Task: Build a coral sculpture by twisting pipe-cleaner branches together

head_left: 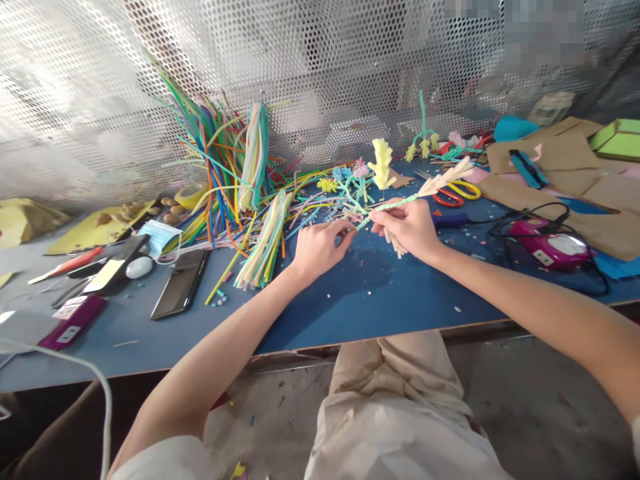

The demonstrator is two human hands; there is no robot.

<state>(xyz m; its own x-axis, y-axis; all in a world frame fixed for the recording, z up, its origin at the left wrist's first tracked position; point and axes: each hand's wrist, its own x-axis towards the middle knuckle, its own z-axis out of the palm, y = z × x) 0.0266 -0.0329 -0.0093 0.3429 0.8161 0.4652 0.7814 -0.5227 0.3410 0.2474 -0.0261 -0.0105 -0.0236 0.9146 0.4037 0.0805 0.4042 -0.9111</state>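
Note:
Both hands are on a pipe-cleaner flower stem held above the blue table. Its mint-green stalk (400, 203) slants up to the right and ends in a fuzzy peach spike (447, 177). My left hand (321, 251) pinches the lower left end of the stalk. Thumb and fingers of my right hand (413, 228) close around its middle, and more peach pieces (395, 244) hang below that hand. Just behind rises a yellow fuzzy spike (382, 164); whether it joins this stem I cannot tell.
Pipe-cleaner bundles (265, 240) lie to the left, beside a phone (180, 285). Scissors (456, 195), brown paper (545, 160) and a magenta corded device (550, 245) are on the right. A perforated metal screen (330, 73) stands behind. The table's front edge (380, 339) is near my lap.

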